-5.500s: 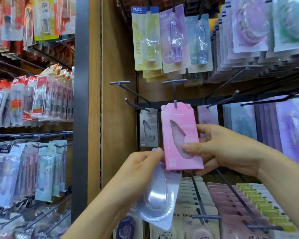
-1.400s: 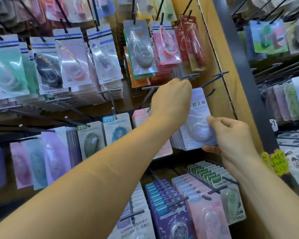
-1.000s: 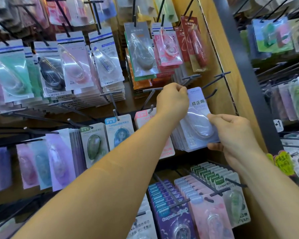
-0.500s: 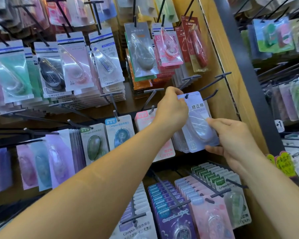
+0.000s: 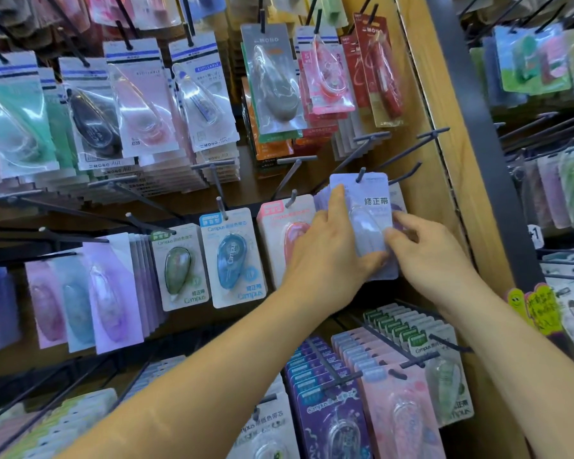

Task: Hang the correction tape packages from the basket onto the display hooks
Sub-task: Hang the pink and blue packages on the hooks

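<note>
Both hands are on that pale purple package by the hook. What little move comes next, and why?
Probably slide the pale purple package back along the hook and let go: the hook's tip already pokes through its top hole, while the left hand and right hand grip it.

Lilac package (image 5: 375, 192): "修正带" in dark characters, upper right of the card.
Green package (image 5: 179, 270): "Campus" at top and bottom, "修正带" just above the lower one.
Blue package (image 5: 231, 260): "Campus" on the card top, the blue body and the bottom.
White packages (image 5: 212, 94): "MONO AIR" along the lower edges.
Grey package (image 5: 272, 81): "MONO" at top.
Red package (image 5: 380, 71): "MONO" at top.
Purple package (image 5: 332, 422): "Campus".
Small tag (image 5: 533, 233): "+1".
</note>
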The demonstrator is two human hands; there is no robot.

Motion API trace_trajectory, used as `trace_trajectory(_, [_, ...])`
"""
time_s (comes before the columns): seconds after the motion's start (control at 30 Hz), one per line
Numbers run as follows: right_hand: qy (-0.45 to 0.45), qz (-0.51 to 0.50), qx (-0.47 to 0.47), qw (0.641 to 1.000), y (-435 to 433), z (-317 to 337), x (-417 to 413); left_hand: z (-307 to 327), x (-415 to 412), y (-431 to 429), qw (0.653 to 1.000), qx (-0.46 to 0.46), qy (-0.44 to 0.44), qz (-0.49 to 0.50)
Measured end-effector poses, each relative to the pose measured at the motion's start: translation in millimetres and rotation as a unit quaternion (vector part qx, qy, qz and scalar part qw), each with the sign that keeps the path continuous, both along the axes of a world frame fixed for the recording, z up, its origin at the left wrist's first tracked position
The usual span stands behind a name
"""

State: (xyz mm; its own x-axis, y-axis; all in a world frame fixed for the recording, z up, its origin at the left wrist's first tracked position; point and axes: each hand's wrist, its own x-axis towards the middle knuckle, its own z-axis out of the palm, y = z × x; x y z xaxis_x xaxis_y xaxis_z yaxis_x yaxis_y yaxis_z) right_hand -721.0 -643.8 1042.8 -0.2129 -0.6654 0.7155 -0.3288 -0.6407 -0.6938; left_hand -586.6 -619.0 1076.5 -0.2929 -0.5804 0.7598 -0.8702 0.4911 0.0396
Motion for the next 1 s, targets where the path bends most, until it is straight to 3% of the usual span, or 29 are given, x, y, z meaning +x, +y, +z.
trace_trajectory(0.13, [0.010,0.011,0.016,1.000,0.1,-5.7,0.6,-3.2,-7.9,-3.5,0.998,-0.035,-0.021,0.056])
trace_trajectory(0.3, [0.008,-0.004,0.005,1.000,10.4,-6.6,1.1,-8.7,-2.0,-5.3,0.999,-0.041,0.010,0.021])
trace_trajectory(0.4, [0.010,-0.076,-0.078,0.994,23.3,-12.5,-2.7,-13.8,4.4,3.5,0.998,-0.051,0.032,-0.009])
trace_trajectory(0.5, [0.012,-0.168,-0.206,0.964,39.0,-23.7,-6.6,-22.1,15.1,22.5,0.997,-0.061,0.046,-0.022])
trace_trajectory(0.6, [0.033,-0.131,-0.221,0.966,54.1,-32.8,-6.0,-34.5,34.4,46.3,0.994,-0.084,0.058,-0.046])
trace_trajectory(0.7, [0.068,-0.027,-0.195,0.978,76.1,-43.2,7.1,-55.2,60.2,71.8,0.988,-0.064,0.120,-0.075])
trace_trajectory(0.87, [0.194,0.097,-0.148,0.965,112.4,-66.9,45.5,-107.5,112.0,120.9,0.984,-0.044,0.163,-0.054])
trace_trajectory(1.0, [0.383,0.110,-0.113,0.910,143.5,-91.8,88.3,-161.1,162.9,171.7,0.992,-0.020,0.109,0.053])
